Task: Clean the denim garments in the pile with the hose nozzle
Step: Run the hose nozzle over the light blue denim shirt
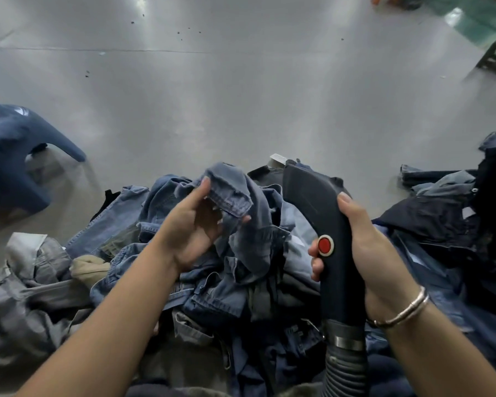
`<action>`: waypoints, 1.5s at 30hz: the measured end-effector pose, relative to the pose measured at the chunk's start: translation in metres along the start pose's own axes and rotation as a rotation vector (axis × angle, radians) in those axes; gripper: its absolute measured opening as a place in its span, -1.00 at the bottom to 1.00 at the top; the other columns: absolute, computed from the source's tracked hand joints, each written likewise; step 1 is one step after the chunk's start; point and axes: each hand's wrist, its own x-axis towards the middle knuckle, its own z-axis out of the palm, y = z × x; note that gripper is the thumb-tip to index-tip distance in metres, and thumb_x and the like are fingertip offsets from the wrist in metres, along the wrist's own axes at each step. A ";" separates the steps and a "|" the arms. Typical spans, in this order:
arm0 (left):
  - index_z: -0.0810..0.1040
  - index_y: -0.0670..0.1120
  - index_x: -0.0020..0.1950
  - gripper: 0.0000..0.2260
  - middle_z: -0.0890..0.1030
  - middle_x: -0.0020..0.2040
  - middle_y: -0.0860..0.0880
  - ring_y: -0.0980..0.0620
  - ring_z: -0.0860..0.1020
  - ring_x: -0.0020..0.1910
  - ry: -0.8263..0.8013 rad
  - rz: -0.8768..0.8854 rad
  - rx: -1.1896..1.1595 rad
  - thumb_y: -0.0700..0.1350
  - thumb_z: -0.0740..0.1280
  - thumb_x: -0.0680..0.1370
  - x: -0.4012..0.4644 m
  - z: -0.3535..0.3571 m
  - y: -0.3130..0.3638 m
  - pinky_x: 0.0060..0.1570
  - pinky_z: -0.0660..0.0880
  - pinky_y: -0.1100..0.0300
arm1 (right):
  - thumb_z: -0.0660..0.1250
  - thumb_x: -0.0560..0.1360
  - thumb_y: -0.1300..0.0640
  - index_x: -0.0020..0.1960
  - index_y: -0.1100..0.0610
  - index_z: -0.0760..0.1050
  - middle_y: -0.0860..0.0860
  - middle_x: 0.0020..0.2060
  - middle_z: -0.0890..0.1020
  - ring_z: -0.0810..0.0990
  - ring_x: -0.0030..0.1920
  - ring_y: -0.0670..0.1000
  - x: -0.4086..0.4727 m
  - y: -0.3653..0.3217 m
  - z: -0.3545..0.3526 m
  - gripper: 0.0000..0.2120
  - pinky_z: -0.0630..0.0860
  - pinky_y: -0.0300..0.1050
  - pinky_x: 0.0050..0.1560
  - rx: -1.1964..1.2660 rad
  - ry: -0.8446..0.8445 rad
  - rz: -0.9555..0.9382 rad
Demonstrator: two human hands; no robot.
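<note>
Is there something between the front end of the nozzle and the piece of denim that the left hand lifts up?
Nothing visible. The right hand grips the hose nozzle, and its front end lies just right of the denim piece that the left hand holds up. Only a narrow gap shows between them, above the pile.

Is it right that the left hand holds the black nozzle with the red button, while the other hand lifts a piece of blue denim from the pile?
No, the sides are swapped. In the head view the right hand holds the black nozzle with the red button, and the left hand lifts the blue denim from the pile.
</note>
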 end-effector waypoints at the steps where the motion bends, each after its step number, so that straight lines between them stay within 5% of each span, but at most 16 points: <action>1: 0.48 -0.13 0.33 -0.59 0.57 0.26 -0.15 -0.15 0.57 0.19 -0.023 -0.007 -0.006 0.07 0.19 0.58 -0.002 0.003 0.000 0.06 0.58 -0.06 | 0.33 0.38 -0.28 -0.02 0.09 0.59 0.13 -0.48 0.52 0.48 -0.55 0.07 -0.002 -0.001 -0.001 -0.55 0.47 -0.11 -0.52 -0.002 -0.014 -0.002; 6: 0.66 -0.08 0.10 -0.65 0.68 0.03 -0.10 -0.03 0.66 -0.09 -0.014 -0.071 0.072 0.07 0.20 0.54 -0.008 0.013 -0.008 -0.14 0.62 0.17 | 0.33 0.24 -0.35 0.08 0.12 0.53 0.15 -0.46 0.56 0.51 -0.54 0.08 -0.011 0.003 -0.001 -0.36 0.50 -0.09 -0.49 -0.160 -0.148 0.022; 9: 0.57 -0.10 0.15 -0.76 0.62 0.06 -0.11 -0.02 0.62 -0.05 -0.073 -0.013 0.111 -0.11 0.33 0.49 -0.010 0.012 -0.005 -0.10 0.61 0.18 | 0.34 0.20 -0.34 0.00 -0.04 0.56 0.13 -0.47 0.54 0.49 -0.54 0.08 -0.016 0.007 0.001 -0.50 0.50 -0.10 -0.49 -0.191 -0.216 0.035; 13: 0.45 -0.11 0.28 -0.52 0.63 0.12 -0.13 -0.06 0.63 0.06 -0.164 0.021 0.295 -0.40 0.33 0.40 -0.014 0.010 -0.009 -0.04 0.60 0.15 | 0.32 0.22 -0.32 -0.09 -0.13 0.56 0.13 -0.46 0.53 0.49 -0.54 0.08 -0.015 0.007 0.002 -0.63 0.49 -0.11 -0.50 -0.211 -0.245 0.023; 25: 0.37 -0.09 0.34 -0.48 0.61 0.19 -0.09 -0.07 0.57 0.20 -0.291 -0.112 0.514 -0.43 0.24 0.43 -0.029 0.013 -0.006 0.11 0.54 0.15 | 0.33 0.23 -0.35 -0.02 -0.12 0.54 0.12 -0.46 0.55 0.50 -0.51 0.06 -0.012 0.011 0.013 -0.57 0.51 -0.09 -0.47 -0.228 -0.249 0.033; 30: 0.38 0.03 0.35 -0.44 0.60 0.21 -0.04 -0.04 0.57 0.19 -0.392 -0.257 0.767 -0.40 0.27 0.42 -0.038 -0.002 -0.007 0.07 0.54 0.15 | 0.31 0.31 -0.32 0.09 0.09 0.49 0.10 -0.45 0.58 0.51 -0.53 0.05 -0.003 -0.001 0.011 -0.44 0.50 -0.14 -0.51 -0.212 -0.158 -0.036; 32: 0.48 0.05 0.26 -0.47 0.64 0.13 -0.05 -0.03 0.61 0.10 -0.258 -0.225 0.864 -0.38 0.27 0.36 -0.035 -0.021 0.007 -0.02 0.57 0.14 | 0.31 0.40 -0.28 0.04 0.16 0.51 0.10 -0.49 0.54 0.49 -0.56 0.05 0.003 -0.010 0.005 -0.49 0.49 -0.14 -0.53 -0.128 -0.036 -0.057; 35: 0.62 -0.11 0.11 -0.61 0.68 -0.05 -0.20 -0.17 0.61 -0.04 0.308 -0.054 1.322 -0.39 0.24 0.38 -0.019 -0.075 0.031 -0.04 0.53 -0.03 | 0.29 0.48 -0.22 0.01 0.17 0.52 0.09 -0.51 0.48 0.44 -0.58 0.05 0.008 -0.017 -0.007 -0.57 0.47 -0.13 -0.54 -0.023 0.085 -0.049; 37: 0.55 -0.22 0.20 -0.65 0.61 0.10 -0.28 -0.24 0.55 0.10 0.736 0.004 1.544 -0.39 0.25 0.44 -0.008 -0.110 0.041 0.10 0.46 -0.04 | 0.28 0.49 -0.21 0.04 0.16 0.51 0.09 -0.50 0.47 0.45 -0.57 0.05 0.009 -0.014 -0.015 -0.57 0.47 -0.12 -0.53 -0.032 0.111 -0.038; 39: 0.45 -0.25 0.31 -0.59 0.49 0.25 -0.33 -0.30 0.45 0.22 0.900 0.000 1.669 -0.32 0.30 0.45 0.003 -0.122 0.035 0.20 0.40 -0.08 | 0.27 0.49 -0.22 0.05 0.16 0.50 0.09 -0.49 0.49 0.46 -0.56 0.06 0.009 -0.008 -0.021 -0.57 0.48 -0.10 -0.52 -0.039 0.100 -0.017; 45: 0.40 -0.08 0.38 -0.53 0.39 0.40 -0.09 -0.08 0.33 0.38 0.151 0.295 2.049 0.05 0.33 0.51 0.054 -0.066 -0.069 0.36 0.29 -0.01 | 0.27 0.50 -0.20 0.10 0.16 0.50 0.13 -0.50 0.49 0.46 -0.59 0.08 0.015 0.014 -0.023 -0.57 0.49 -0.09 -0.52 -0.082 0.126 0.011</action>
